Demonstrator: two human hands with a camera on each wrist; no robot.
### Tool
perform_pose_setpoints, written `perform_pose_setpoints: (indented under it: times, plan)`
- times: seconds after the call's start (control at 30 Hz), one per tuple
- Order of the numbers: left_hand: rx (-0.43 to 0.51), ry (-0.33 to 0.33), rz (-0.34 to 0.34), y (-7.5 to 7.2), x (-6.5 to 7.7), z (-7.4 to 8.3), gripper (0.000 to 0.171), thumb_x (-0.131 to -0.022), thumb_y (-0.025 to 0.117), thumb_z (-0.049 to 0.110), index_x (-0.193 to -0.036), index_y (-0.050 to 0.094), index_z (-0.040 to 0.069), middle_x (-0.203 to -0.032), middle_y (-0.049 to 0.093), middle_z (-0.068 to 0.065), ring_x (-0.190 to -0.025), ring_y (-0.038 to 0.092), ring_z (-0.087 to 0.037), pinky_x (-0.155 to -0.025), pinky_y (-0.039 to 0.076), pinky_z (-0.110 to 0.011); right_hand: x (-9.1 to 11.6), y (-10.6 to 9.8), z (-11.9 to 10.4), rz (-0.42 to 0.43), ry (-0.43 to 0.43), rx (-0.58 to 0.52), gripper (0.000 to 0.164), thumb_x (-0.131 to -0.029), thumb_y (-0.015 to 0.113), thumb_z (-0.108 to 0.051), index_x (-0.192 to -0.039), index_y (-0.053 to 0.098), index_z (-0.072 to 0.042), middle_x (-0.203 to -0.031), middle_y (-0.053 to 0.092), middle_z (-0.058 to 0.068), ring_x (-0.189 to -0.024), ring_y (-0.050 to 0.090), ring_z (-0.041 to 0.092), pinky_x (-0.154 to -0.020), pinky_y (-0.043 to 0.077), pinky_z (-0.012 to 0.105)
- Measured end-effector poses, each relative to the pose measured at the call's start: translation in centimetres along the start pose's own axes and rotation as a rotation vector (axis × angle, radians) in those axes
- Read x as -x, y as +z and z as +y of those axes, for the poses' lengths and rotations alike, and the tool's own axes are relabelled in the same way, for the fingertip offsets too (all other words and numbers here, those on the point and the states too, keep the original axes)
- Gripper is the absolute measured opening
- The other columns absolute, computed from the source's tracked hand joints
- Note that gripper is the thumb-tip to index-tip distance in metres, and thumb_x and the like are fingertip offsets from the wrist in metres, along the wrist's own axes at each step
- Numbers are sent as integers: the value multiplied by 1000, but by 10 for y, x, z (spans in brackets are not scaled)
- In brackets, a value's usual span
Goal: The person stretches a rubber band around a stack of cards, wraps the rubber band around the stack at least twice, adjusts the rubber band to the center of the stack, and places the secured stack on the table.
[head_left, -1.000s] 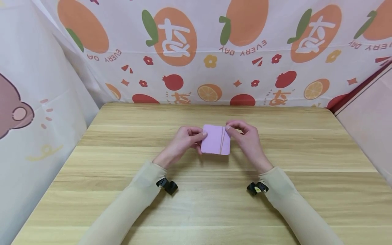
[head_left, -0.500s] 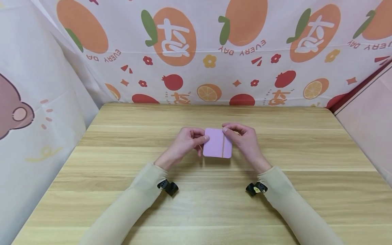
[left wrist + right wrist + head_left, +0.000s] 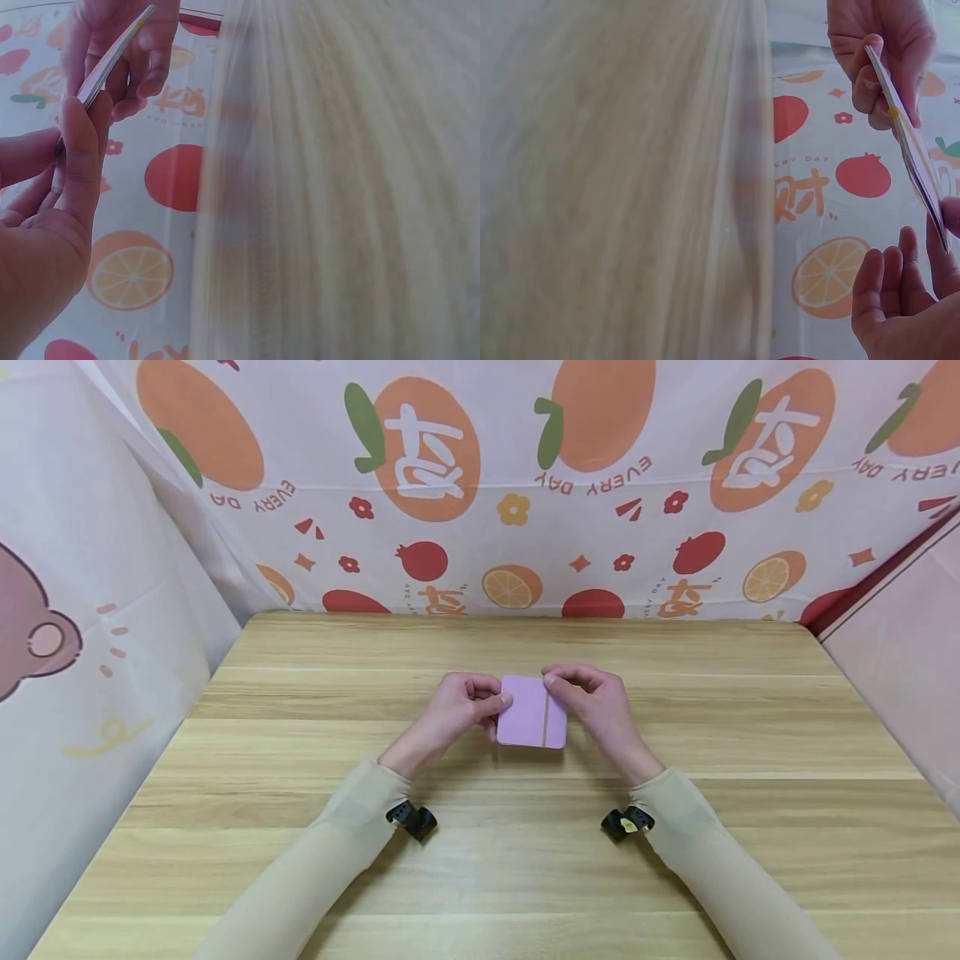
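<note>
A thin square stack of lilac cards (image 3: 521,714) with rounded corners is held up over the middle of the table. Around it, near its right side, runs a tan rubber band (image 3: 546,724) as one straight line. My left hand (image 3: 459,710) pinches the left edge, thumb on the front face and fingers behind. At the upper right corner, my right hand (image 3: 602,700) pinches the stack beside the band. Seen edge-on in the right wrist view, the stack (image 3: 913,161) shows several layers, with the yellowish band (image 3: 893,112) crossing its edge.
Both hands are above a wood-grain table (image 3: 480,877). A white cloth with fruit prints (image 3: 480,543) hangs behind its far edge, and another cloth (image 3: 112,693) hangs at the left. Each sleeved wrist carries a small black camera (image 3: 412,820).
The band's two spread strands have come together into one straight line. The stack has shifted slightly toward me, and the right hand has moved a little left along the top edge.
</note>
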State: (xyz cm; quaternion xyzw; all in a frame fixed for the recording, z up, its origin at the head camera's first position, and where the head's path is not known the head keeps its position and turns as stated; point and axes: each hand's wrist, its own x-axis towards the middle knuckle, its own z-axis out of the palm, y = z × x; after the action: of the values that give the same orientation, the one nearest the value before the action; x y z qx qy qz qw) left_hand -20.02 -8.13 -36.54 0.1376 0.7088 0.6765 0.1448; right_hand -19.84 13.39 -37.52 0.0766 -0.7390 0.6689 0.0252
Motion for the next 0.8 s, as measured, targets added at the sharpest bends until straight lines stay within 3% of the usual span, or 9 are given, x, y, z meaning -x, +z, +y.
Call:
perform_pose_setpoints:
  times: [0.47,0.7,0.8]
  plan:
    - [-1,-6,-12,0,-1,-4,12,-94,62,2,-92,65,-10,-73,65,-10,-53,57,-15,-52,52,-26,0,-1,-1,-29,48,-9,31,-91,73,-23,-108,71,3,-115,70,6,-115,60,15,-85,51,24]
    - [14,-16,20,-4,-2,-6,13,-95,62,3,-95,65,-9,-74,64,-9,-54,57,-15,-53,52,-27,0,-2,-1,-29,54,-39,32,-94,69,-24,-115,69,-1,-115,69,5,-107,59,16,-85,50,25]
    - [24,-15,44,-8,-2,-3,13,-95,62,4,-95,64,-8,-73,63,-9,-56,57,-16,-54,53,-28,-1,-3,1,-24,52,-46,31,-94,69,-23,-115,68,0,-110,69,5,-100,59,17,-86,51,31]
